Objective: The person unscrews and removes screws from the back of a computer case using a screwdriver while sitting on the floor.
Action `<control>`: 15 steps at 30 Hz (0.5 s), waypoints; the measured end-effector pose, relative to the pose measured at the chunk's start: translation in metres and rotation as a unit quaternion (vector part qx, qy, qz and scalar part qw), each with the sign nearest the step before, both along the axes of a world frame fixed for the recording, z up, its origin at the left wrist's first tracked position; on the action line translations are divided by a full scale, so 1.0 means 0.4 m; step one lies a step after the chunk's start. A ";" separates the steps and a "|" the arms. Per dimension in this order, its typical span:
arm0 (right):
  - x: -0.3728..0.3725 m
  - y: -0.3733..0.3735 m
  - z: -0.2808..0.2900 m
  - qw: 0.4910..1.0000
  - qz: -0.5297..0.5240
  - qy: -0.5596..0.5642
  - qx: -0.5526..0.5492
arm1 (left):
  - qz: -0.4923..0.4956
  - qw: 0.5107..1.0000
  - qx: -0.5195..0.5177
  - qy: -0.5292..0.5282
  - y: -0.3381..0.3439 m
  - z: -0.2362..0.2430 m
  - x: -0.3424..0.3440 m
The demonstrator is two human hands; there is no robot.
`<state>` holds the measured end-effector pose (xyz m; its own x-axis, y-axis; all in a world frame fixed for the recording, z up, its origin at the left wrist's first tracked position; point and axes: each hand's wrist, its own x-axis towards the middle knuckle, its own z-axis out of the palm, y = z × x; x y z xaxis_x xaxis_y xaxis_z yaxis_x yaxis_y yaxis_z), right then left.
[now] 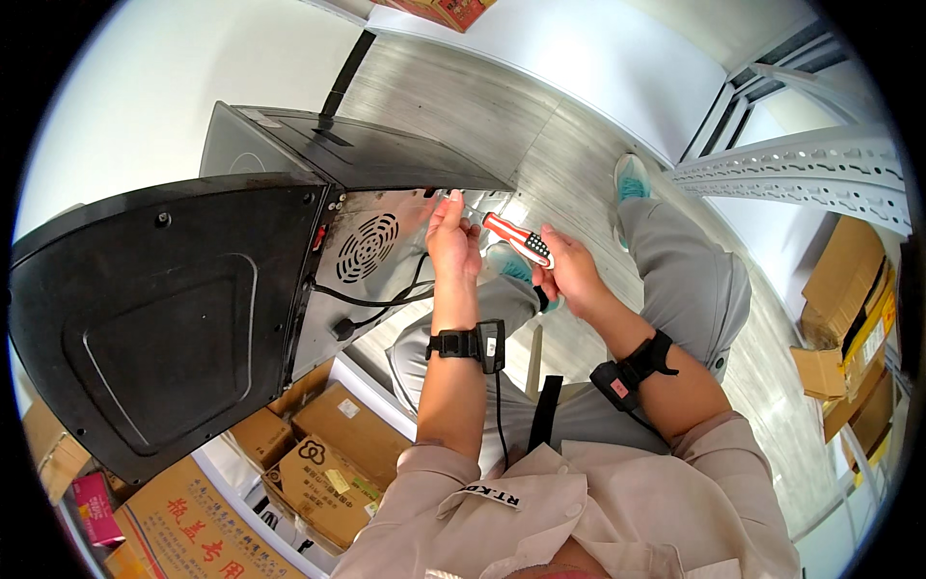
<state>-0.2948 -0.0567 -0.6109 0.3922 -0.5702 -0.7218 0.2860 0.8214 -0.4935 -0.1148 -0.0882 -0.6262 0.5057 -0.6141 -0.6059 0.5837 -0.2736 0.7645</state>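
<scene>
The right hand (569, 262) grips a screwdriver (519, 239) by its fat red and white handle, fingers wrapped around the rear end. The tool slants away from that hand toward the left one, its front end close beside the left fingers.

The left hand (451, 236) has its fingers curled and its fingertips up at the edge of a black machine (251, 251); I can't tell whether they pinch anything. The machine spreads out to the left of this hand, its bare metal panel (410, 227) right next to the fingers, with a round slotted vent (367, 248) a little farther left. A black cord (359, 303) loops just below and left of the hand, its plug (342, 330) dangling.

Below the left hand, well apart, sit some cardboard boxes (333, 492). Far to the right of the right hand stands a white metal rack (801, 164), with an opened carton (839, 280) beneath it. Pale floorboards (492, 96) stretch beyond both hands.
</scene>
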 end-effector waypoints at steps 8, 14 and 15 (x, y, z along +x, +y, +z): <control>-0.006 0.010 -0.010 0.997 -0.026 0.025 0.068 | -0.044 0.999 0.026 0.001 0.006 -0.014 0.000; -0.024 0.017 -0.013 0.998 -0.007 0.057 -0.004 | -0.043 0.999 0.019 0.012 0.023 0.017 -0.025; -0.019 0.026 -0.010 0.997 -0.011 0.069 -0.021 | -0.048 0.999 0.018 0.011 0.031 0.026 -0.023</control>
